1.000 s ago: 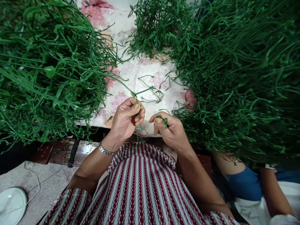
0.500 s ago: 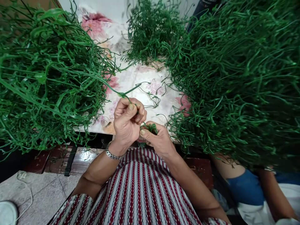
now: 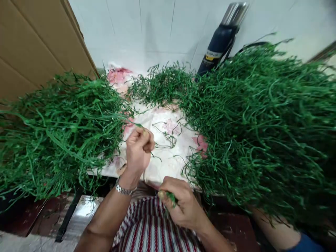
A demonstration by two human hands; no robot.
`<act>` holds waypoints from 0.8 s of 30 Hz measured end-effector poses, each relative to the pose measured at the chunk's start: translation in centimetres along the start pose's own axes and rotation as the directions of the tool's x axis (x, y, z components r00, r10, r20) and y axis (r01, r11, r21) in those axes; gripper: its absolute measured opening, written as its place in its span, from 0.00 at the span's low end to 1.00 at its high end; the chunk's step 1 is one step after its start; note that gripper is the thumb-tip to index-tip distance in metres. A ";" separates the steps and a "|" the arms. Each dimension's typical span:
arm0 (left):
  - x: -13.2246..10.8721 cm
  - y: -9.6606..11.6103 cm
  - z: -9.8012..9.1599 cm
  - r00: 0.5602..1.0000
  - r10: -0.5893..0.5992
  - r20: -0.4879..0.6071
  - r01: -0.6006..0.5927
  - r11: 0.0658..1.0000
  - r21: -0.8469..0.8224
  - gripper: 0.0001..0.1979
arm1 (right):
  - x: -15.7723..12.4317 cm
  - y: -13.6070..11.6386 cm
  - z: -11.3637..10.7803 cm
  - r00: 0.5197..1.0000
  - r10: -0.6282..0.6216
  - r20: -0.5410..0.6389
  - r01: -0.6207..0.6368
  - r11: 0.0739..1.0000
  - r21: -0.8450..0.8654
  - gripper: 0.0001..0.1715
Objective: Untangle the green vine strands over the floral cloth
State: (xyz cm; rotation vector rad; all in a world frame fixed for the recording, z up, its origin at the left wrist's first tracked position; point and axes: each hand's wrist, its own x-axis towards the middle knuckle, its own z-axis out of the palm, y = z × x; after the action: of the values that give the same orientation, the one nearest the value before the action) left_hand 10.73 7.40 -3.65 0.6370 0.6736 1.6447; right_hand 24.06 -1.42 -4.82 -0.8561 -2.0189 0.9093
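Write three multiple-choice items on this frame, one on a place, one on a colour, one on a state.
1. Where does the dark blue flask stand?
A. against the white tiled wall
B. on the striped lap
C. inside the cardboard box

2. What colour are the heaped strands?
A. yellow
B. green
C. white

3. How is the right hand?
A. flat and open
B. closed on a small green bundle
C. out of view

Answers:
1 A, it leans at the wall behind the floral cloth.
2 B, both piles are green.
3 B, fingers curl round the bundle, while the left hand pinches a strand from the left pile.
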 end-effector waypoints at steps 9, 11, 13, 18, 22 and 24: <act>-6.5 -2.6 -0.7 0.866 -0.444 0.228 0.272 0.803 0.530 0.12 | -1.7 -2.5 -7.5 0.950 -0.018 -0.313 -0.116 0.907 -0.405 0.07; -6.8 -2.7 -1.0 0.855 -0.478 0.202 0.334 0.805 0.491 0.13 | -2.6 -2.4 -9.3 0.912 -0.128 -0.389 -0.186 0.716 -0.673 0.08; -6.7 -2.7 -1.4 0.873 -0.470 0.133 0.376 0.820 0.432 0.14 | -3.1 -1.5 -10.6 0.899 -0.196 -0.391 -0.270 0.455 -0.849 0.14; -6.0 -2.1 -1.7 0.905 -0.416 0.091 0.347 0.843 0.410 0.13 | -2.7 2.4 -10.2 0.955 0.031 -0.295 -0.296 0.065 -0.953 0.28; -5.5 -1.3 -1.7 0.935 -0.338 0.112 0.258 0.859 0.442 0.12 | -2.6 3.5 -8.7 0.936 0.076 -0.343 -0.346 0.020 -0.938 0.29; -4.7 -0.7 -2.0 0.959 -0.261 0.109 0.175 0.851 0.494 0.10 | -2.8 3.6 -8.6 0.942 0.035 -0.333 -0.334 0.025 -0.942 0.29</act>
State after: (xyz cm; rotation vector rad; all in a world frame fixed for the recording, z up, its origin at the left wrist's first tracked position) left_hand 10.52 2.72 -5.69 1.0090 1.0019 1.1920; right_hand 33.55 0.89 -4.66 -1.9045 -2.1507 -0.8310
